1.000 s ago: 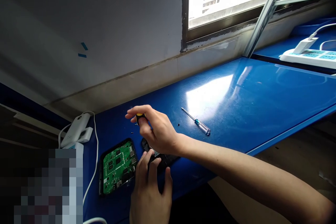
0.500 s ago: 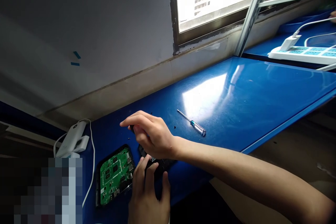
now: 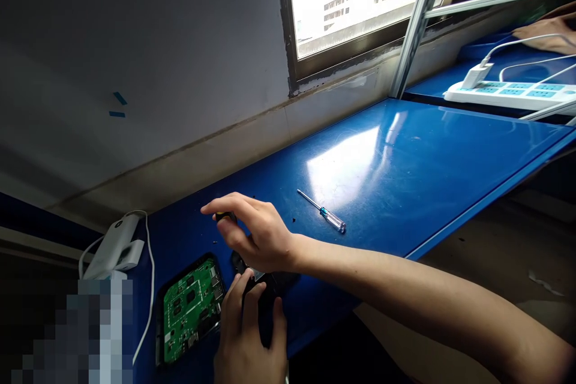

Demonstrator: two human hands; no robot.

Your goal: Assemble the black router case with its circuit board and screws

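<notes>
My right hand (image 3: pixel 256 231) is closed, thumb and fingers pinching a small black-and-yellow handle (image 3: pixel 225 216); its lower end is hidden behind the hand. Below it, a black plastic casing part (image 3: pixel 285 282) lies on the blue table, largely covered by both hands. My left hand (image 3: pixel 252 324) rests with spread fingers over that part's near left side. Just left of the hand sits a black case holding a green circuit board (image 3: pixel 191 306), its chips and ports facing up. A screwdriver with a clear blue handle (image 3: pixel 332 219) lies to the right of my right hand.
Several tiny dark screws, one a small piece (image 3: pixel 294 219), are scattered on the blue table (image 3: pixel 450 162). A white power bank-like device (image 3: pixel 114 240) with a cable stands at left. A white power strip (image 3: pixel 513 96) sits beyond a metal post (image 3: pixel 414 30) at right.
The view has shifted slightly, moving everything a little left. My right hand has turned somewhat, so yellow on the handle now shows. The left hand keeps its place over the casing part.
</notes>
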